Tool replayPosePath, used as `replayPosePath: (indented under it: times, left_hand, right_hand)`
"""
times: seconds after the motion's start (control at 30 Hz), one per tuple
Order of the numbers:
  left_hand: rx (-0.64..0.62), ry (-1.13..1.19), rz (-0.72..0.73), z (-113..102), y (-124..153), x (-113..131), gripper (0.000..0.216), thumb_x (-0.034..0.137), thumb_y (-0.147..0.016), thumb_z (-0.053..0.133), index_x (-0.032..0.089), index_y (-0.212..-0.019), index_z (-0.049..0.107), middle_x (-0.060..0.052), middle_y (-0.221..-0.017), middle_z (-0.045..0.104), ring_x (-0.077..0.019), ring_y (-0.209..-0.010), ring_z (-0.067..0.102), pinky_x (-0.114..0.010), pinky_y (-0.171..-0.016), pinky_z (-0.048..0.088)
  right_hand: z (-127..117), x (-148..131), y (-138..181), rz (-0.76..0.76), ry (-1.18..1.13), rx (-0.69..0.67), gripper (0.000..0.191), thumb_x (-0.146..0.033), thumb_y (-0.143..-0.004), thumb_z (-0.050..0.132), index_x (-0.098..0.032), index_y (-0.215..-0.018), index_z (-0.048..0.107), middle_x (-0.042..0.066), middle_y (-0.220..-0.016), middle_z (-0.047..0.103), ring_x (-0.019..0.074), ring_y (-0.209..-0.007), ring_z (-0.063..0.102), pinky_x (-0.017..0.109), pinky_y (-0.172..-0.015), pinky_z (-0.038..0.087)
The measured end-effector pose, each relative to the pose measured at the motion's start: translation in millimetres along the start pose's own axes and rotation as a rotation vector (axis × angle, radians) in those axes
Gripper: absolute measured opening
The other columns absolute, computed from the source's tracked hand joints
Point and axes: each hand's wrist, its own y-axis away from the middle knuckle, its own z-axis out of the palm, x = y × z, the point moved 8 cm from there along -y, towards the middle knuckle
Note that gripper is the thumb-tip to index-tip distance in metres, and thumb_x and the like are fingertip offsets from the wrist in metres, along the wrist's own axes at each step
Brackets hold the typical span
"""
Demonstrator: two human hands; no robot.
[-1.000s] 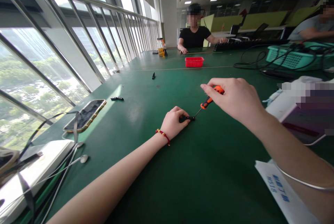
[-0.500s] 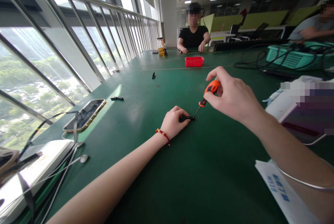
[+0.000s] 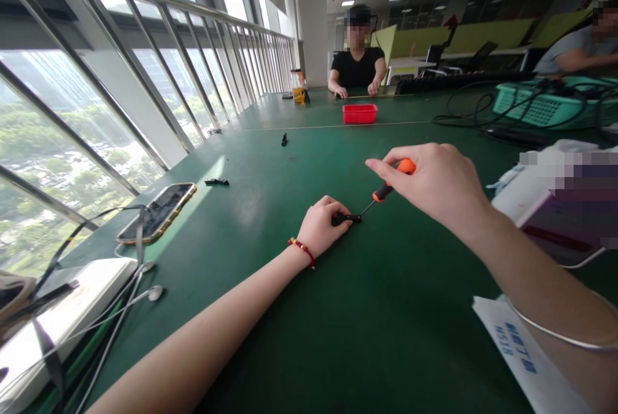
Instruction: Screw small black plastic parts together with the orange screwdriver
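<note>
My left hand rests on the green table, its fingers closed round a small black part whose right end sticks out. In my right hand is a screwdriver with an orange and black handle, gripped between thumb and fingers. The shaft slants down to the left, its tip at the exposed end of the black part. My fingers hide some of the handle and most of the part's left side.
Two small black pieces lie farther back on the table. A phone, white earphones and a white box are at left. Beyond stand a red tray and a seated person; a teal basket with cables is at right.
My right hand has lowered and turned, tilting the screwdriver handle down and to the right; its thumb now points out to the left. The left hand and the black part have stayed put.
</note>
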Motion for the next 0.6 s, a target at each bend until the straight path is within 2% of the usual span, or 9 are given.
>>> replayPosePath:
  times: [0.07, 0.17, 0.33, 0.4, 0.47, 0.6]
  left_hand:
    - [0.001, -0.002, 0.0, -0.1, -0.2, -0.1, 0.012, 0.024, -0.074, 0.061, 0.02, -0.084, 0.067, -0.002, -0.09, 0.057, -0.0137, -0.078, 0.058, -0.026, -0.073, 0.05]
    - [0.0, -0.006, 0.004, 0.0, -0.5, 0.0, 0.013, 0.023, -0.074, 0.061, 0.019, -0.084, 0.067, -0.002, -0.09, 0.057, -0.0137, -0.077, 0.058, -0.026, -0.072, 0.05]
    - [-0.003, 0.002, 0.002, 0.7, 0.1, -0.1, 0.012, 0.023, -0.074, 0.061, 0.019, -0.084, 0.067, -0.002, -0.09, 0.057, -0.0135, -0.077, 0.057, -0.025, -0.072, 0.05]
    - [-0.003, 0.002, -0.002, 0.7, 0.5, -0.1, 0.013, 0.023, -0.074, 0.061, 0.019, -0.084, 0.067, -0.002, -0.09, 0.057, -0.0136, -0.078, 0.057, -0.025, -0.072, 0.05]
    - [-0.001, 0.0, -0.004, 0.5, 0.6, 0.0, 0.013, 0.023, -0.074, 0.061, 0.019, -0.084, 0.067, -0.002, -0.09, 0.057, -0.0138, -0.078, 0.057, -0.025, -0.073, 0.05]
    - [-0.005, 0.003, 0.002, 0.3, 0.4, 0.5, 0.013, 0.023, -0.074, 0.061, 0.019, -0.084, 0.067, -0.002, -0.09, 0.057, -0.0138, -0.078, 0.057, -0.025, -0.073, 0.05]
  right_hand:
    - [0.0, -1.0, -0.1, -0.012, -0.021, 0.003, 0.024, -0.043, -0.076, 0.051, -0.025, -0.087, 0.064, 0.001, -0.058, 0.058, 0.0168, -0.051, 0.049, 0.026, -0.048, 0.027]
    - [0.9, -3.2, -0.3, -0.025, -0.064, -0.007, 0.036, -0.038, -0.072, 0.056, -0.024, -0.105, 0.055, -0.001, -0.065, 0.06, 0.0158, -0.053, 0.05, 0.025, -0.048, 0.03]
    - [3.0, -0.7, -0.3, 0.008, -0.042, -0.003, 0.027, -0.049, -0.078, 0.049, -0.024, -0.08, 0.057, 0.0, -0.057, 0.054, 0.0165, -0.053, 0.049, 0.025, -0.048, 0.028]
    - [2.5, -1.9, -0.1, -0.009, -0.08, 0.02, 0.02, -0.042, -0.076, 0.052, -0.024, -0.084, 0.057, 0.0, -0.06, 0.056, 0.0155, -0.053, 0.049, 0.025, -0.048, 0.029]
    - [2.5, -4.6, 0.3, -0.041, -0.125, 0.029, 0.022, -0.034, -0.072, 0.056, -0.024, -0.092, 0.055, -0.002, -0.062, 0.057, 0.0142, -0.052, 0.049, 0.024, -0.048, 0.029]
    - [4.6, -8.7, 0.9, -0.073, -0.167, -0.001, 0.011, -0.035, -0.076, 0.052, -0.024, -0.077, 0.053, -0.002, -0.057, 0.052, 0.0129, -0.049, 0.046, 0.024, -0.048, 0.029]
